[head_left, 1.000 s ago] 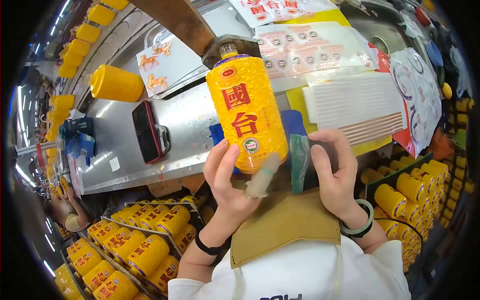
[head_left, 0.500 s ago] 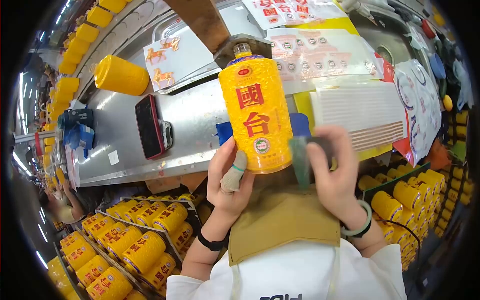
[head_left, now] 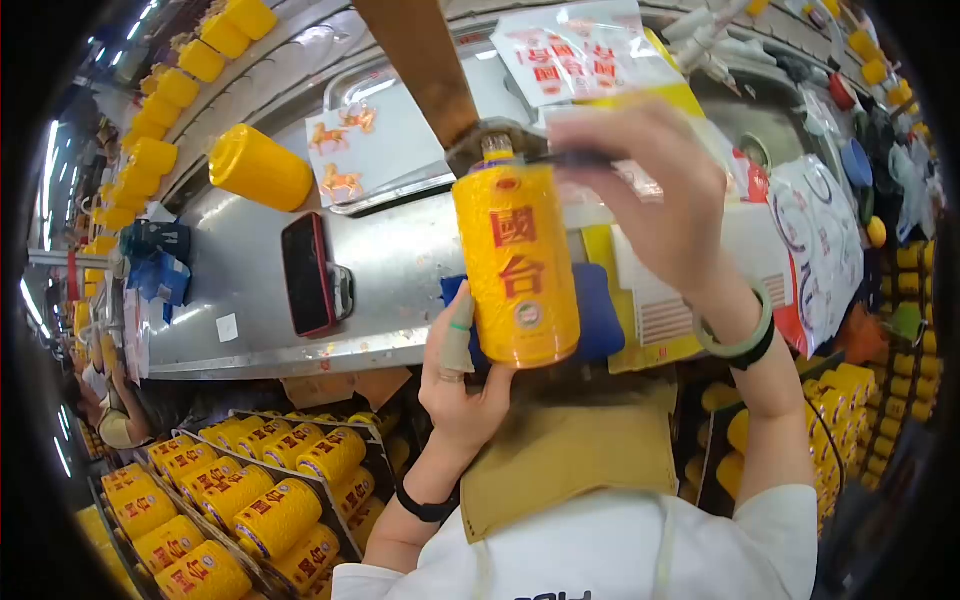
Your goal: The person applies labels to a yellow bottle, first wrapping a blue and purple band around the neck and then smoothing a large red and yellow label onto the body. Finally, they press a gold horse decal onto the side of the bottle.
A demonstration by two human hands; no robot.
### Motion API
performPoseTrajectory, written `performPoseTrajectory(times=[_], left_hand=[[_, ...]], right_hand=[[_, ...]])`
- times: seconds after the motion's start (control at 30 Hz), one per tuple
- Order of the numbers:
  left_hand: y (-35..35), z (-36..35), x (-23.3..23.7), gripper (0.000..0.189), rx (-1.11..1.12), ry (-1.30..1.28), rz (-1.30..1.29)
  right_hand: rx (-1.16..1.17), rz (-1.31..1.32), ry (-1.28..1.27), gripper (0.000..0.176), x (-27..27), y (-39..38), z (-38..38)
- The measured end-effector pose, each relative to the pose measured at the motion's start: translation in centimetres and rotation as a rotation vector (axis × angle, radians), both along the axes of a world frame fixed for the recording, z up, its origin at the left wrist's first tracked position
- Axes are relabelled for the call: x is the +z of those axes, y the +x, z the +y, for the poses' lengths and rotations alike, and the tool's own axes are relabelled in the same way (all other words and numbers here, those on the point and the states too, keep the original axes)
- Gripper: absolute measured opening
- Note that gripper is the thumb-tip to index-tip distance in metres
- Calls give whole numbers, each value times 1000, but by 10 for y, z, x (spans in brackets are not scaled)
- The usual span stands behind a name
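A yellow textured liquor bottle (head_left: pixel 540 318) with large red characters lies over the bench edge. Its narrow glass neck meets a metal piece at the end of a wooden arm. My left hand (head_left: pixel 458 395) grips the lower left side of the bottle, a cloth sleeve (head_left: pixel 456 350) covering one finger. Up at the bottle's shoulder, my right hand (head_left: pixel 665 185) is blurred by motion, with its fingers closed on a dark flat scraper-like piece (head_left: pixel 578 160). Beneath the bottle a blue pad (head_left: pixel 600 315) shows.
The wooden arm (head_left: pixel 420 65) crosses the steel bench (head_left: pixel 385 262). Left lie a phone (head_left: pixel 305 275) and another yellow bottle (head_left: pixel 260 170). Sticker sheets (head_left: pixel 580 55) and a plastic bag (head_left: pixel 815 250) sit right. Crates of yellow bottles (head_left: pixel 280 515) flank me; a person (head_left: pixel 120 410) is far left.
My right hand has moved up from beside the bottle's base to its shoulder, carrying the flat piece. My left hand keeps its grip low on the bottle. The view has shifted slightly.
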State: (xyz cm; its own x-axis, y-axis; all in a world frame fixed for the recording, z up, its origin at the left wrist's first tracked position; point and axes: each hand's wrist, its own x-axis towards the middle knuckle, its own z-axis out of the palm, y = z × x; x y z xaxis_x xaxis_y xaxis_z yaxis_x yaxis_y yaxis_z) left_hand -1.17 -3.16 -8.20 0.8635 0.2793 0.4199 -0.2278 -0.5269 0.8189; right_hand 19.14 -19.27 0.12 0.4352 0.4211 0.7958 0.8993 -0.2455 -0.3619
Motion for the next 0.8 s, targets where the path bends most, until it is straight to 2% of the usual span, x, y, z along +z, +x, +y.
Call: performPoseTrajectory(times=[0.1, 0.13, 0.17, 0.23, 0.27, 0.3, 0.37, 0.43, 0.5, 0.57, 0.63, 0.7, 0.73, 0.77, 0.8], left_hand=[[-2, 0, -1, 72, -9, -25, 89], [-1, 1, -2, 75, 10, 67, 39], [1, -1, -3, 75, 25, 64, 24], [2, -6, -4, 78, 28, -167, 26], [2, -2, -2, 76, 38, -65, 66], [3, -1, -1, 76, 43, -67, 61], [5, 0, 0, 70, 32, 12, 12], [3, -2, 5, 66, 38, -5, -6], [2, -1, 12, 65, 39, 104, -29], [4, -4, 15, 65, 53, 76, -28], [6, -4, 13, 65, 59, 47, -24], [10, -2, 7, 64, 64, 72, -94], [11, -1, 10, 58, 73, 117, -116], [13, 1, 15, 58, 71, 119, -120], [14, 4, 22, 50, 24, 285, -163]], right_hand=[[212, -134, -141, 24, -17, -29, -14], [387, -146, -180, 25, -19, -41, -23], [486, -243, -104, 24, -23, -46, -21], [542, -200, -197, 24, -9, -55, -24], [494, -88, -201, 28, -3, -52, -18], [338, -98, -299, 30, 2, -43, -12], [130, -21, -293, 31, 7, -9, 6], [-49, -190, -251, 34, 15, 20, 12], [-82, -198, -300, 33, 24, 7, 13], [268, 54, -268, 32, 17, -12, 18], [212, 37, -265, 31, 14, -5, 20], [-62, -84, -213, 30, 15, 25, 16], [-66, -91, -210, 30, 19, 26, 12], [-105, -3, -131, 29, 24, 26, 8], [-137, 89, -54, 28, 27, 25, 5]])
